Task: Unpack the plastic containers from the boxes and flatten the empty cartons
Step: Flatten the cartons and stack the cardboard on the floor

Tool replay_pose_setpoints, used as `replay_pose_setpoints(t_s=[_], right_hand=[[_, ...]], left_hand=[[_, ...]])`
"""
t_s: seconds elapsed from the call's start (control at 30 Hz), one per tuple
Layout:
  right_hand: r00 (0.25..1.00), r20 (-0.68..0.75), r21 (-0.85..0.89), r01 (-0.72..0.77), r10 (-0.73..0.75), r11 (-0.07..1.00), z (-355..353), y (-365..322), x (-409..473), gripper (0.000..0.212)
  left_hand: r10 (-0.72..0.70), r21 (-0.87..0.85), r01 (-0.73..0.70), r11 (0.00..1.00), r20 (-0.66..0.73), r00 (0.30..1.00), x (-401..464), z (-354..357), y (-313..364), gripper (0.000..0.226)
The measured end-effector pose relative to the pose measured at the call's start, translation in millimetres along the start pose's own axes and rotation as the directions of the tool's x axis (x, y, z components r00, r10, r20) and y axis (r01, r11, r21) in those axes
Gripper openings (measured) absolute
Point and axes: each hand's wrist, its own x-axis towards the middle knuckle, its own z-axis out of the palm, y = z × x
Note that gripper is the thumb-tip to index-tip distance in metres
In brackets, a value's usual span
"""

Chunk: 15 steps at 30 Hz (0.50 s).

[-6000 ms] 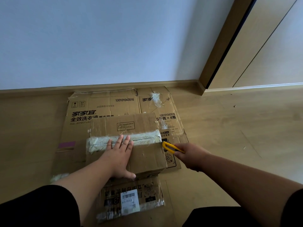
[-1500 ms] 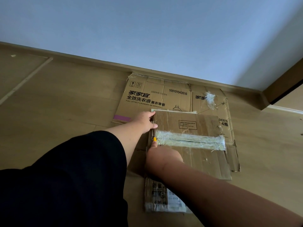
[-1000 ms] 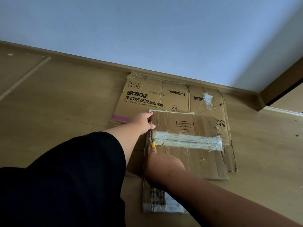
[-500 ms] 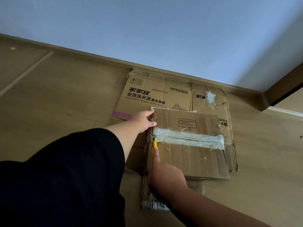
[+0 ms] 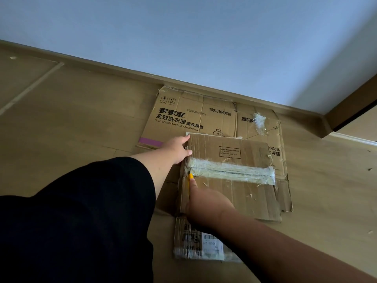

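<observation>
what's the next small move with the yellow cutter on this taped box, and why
Probably draw the yellow cutter toward the body down the box's left edge. Its tip sits at the left end of the tape strip, the right hand grips it, and the left hand steadies the far corner.

Pale wall [image 5: 183,37] above baseboard [image 5: 102,64], wooden floor [image 5: 71,119].
</observation>
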Motion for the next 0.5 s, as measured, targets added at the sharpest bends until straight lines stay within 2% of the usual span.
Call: replay_pose_setpoints(t_s=[0.1,0.17,0.27,0.37,0.43,0.47,0.5], right_hand=[[0.999,0.038,-0.007,0.006,-0.006,1.0,6,-2,-7,0.091],[1.0,0.012,0.023,-0.007,0.007,1.0,12,1,-11,0.089],[0.998,-0.063,0.043,-0.001,0.004,0.999,24,14,-18,0.081],[0.995,-0.103,0.073,0.021,-0.014,0.997,38,30,-24,0.084],[0.991,-0.135,0.151,-0.003,0.023,0.989,41,41,-22,0.086],[0.986,-0.161,0.181,-0.022,0.052,0.983,40,46,-20,0.082],[0.981,-0.185,0.184,-0.029,0.063,0.983,36,52,-19,0.068]], left_hand=[[0.004,0.042,-0.003,0.999,-0.031,1.0,-2,1,4,0.067],[0.017,0.041,-0.016,0.999,-0.028,0.999,-3,1,1,0.067],[0.035,-0.031,-0.035,0.999,-0.002,0.999,-8,0,-8,0.068],[0.0,-0.127,0.002,0.992,0.021,1.0,-10,0,-15,0.073],[-0.015,-0.164,0.022,0.986,0.044,0.999,-9,-1,-16,0.067],[-0.018,-0.176,0.028,0.984,0.055,0.998,-8,-2,-16,0.065],[-0.023,-0.19,0.035,0.981,0.063,0.998,-8,-3,-16,0.065]])
